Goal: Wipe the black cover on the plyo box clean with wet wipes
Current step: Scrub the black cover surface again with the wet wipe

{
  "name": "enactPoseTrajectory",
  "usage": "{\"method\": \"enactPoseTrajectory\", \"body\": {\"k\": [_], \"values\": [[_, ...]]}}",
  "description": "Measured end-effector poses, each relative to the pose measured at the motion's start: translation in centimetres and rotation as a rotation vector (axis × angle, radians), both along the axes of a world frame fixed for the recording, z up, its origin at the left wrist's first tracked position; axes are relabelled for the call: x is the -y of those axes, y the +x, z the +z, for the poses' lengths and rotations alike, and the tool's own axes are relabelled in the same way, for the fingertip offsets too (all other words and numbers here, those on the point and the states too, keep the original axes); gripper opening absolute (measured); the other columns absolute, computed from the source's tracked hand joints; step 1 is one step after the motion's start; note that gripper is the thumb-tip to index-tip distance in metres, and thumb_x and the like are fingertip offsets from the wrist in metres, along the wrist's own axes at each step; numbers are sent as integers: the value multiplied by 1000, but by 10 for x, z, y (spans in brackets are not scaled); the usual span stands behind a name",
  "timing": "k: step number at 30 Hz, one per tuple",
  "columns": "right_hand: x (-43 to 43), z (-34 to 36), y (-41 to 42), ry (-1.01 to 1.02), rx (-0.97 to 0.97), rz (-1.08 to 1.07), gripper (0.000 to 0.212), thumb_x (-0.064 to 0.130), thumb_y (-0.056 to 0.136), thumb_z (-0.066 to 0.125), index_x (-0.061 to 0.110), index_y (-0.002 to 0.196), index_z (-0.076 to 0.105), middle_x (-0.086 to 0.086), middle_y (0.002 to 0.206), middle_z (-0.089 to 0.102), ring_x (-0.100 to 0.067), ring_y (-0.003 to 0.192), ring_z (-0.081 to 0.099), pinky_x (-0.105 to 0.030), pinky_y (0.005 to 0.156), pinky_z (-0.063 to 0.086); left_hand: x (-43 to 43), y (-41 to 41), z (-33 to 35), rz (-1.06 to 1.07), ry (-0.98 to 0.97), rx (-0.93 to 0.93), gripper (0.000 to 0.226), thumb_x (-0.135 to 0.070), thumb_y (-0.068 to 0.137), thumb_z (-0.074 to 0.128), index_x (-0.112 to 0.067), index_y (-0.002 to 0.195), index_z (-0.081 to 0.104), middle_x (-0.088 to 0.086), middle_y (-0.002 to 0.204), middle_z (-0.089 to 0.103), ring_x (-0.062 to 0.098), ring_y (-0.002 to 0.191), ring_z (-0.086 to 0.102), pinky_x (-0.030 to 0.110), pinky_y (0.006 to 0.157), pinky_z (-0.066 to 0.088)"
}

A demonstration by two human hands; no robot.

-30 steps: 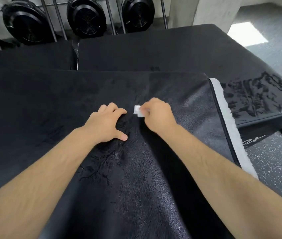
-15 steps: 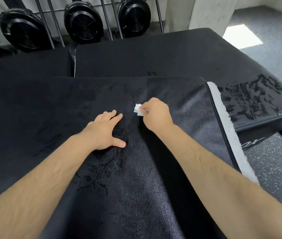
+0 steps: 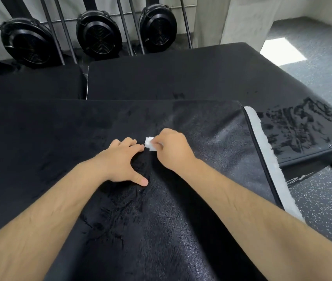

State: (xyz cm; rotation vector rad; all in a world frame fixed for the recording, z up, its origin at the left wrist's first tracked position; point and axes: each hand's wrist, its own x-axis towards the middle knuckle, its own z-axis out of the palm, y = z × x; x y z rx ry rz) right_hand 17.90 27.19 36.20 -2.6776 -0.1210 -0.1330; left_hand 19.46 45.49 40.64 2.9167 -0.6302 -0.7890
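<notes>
Head view: right hand [image 3: 172, 153] pinches a folded wet wipe [image 3: 149, 143] against the black cover [image 3: 181, 230], mid-surface, well back from its right edge; left hand [image 3: 120, 162] lies flat and released, bracing the fabric. Risk: such a tiny wad could slip free or bunch the loose cover. No containers visible

Our right hand [image 3: 173, 151] pinches a wipe [image 3: 149, 143] on the black cover [image 3: 181, 230]; left hand [image 3: 120, 161] lies flat beside it.

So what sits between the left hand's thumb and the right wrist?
Only bare black cover, creased and wet-streaked, in the head view. The left hand lies flat; the right hand pinches the wet wipe.
</notes>
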Motion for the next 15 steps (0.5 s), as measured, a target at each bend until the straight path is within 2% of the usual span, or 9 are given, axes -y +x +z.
{"method": "enactPoseTrajectory", "body": {"k": [3,4,6,8,11,13,15], "values": [[20,6,24,36,-2,-70,26,12,94,57,22,109,76,-6,109,63,-30,103,61,-41,97,45,1,17,13,44,-62,3,86,-68,72,74,-43,146,39,-17,140,33,19,131,29,43,109,38],[27,8,35,54,-12,-126,26,12,95,57,22,110,76,-6,111,62,-30,104,61,-40,98,45,3,19,12,44,-40,45,88,-68,72,74,-44,148,36,-17,142,32,19,131,30,44,106,40],[26,7,43,78,-2,-184,27,11,95,54,21,107,76,-6,111,61,-31,104,61,-39,95,47,8,20,5,35,60,107,101,-68,76,71,-42,156,15,-17,159,14,21,140,21,47,104,44],[10,2,32,65,9,-130,28,10,95,53,20,106,77,-6,110,61,-30,103,61,-39,92,49,13,20,-6,34,135,111,108,-64,81,69,-39,158,-3,-19,165,-4,21,144,12,46,105,43],[3,0,18,59,24,-49,27,15,98,54,22,113,75,-4,110,61,-26,102,60,-37,95,48,19,25,-7,21,177,135,110,-63,82,69,-37,158,-5,-16,166,-6,24,146,12,43,110,37],[16,5,41,62,26,-115,27,17,99,53,24,114,75,-3,114,60,-26,106,60,-37,97,46,20,27,-6,22,182,141,110,-64,81,69,-37,159,-4,-15,166,-5,25,147,10,42,115,29],[26,10,63,49,11,-186,28,16,99,52,24,116,73,-5,118,58,-28,108,59,-37,98,46,18,26,-8,12,186,139,109,-66,82,67,-37,159,-6,-14,166,-8,25,152,0,43,121,17]]}}
